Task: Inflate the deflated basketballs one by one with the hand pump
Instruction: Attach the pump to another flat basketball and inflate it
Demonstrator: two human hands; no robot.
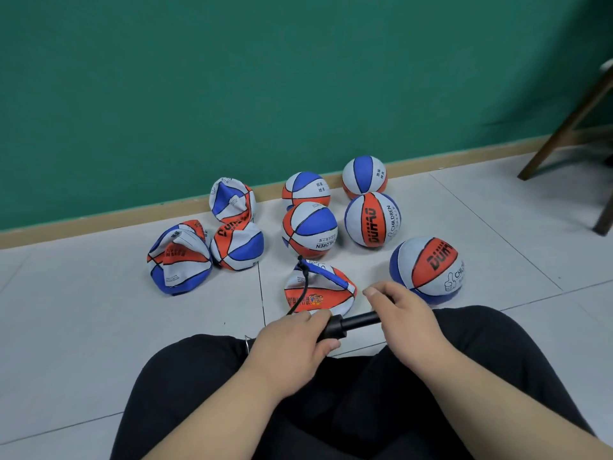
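Hand pump [351, 323] lies crosswise over my lap, nearest to me. My left grip [298, 340] is curled round its barrel and my right grip [401, 313] is wrapped over the handle end. Its black hose [304, 280] runs up into a flat basketball [328, 293] on the floor [83, 310] just beyond. Three more crumpled balls [237, 245] lie to the left. Five round balls [373, 219] stand centre and right, the farthest by the green wall [232, 94].
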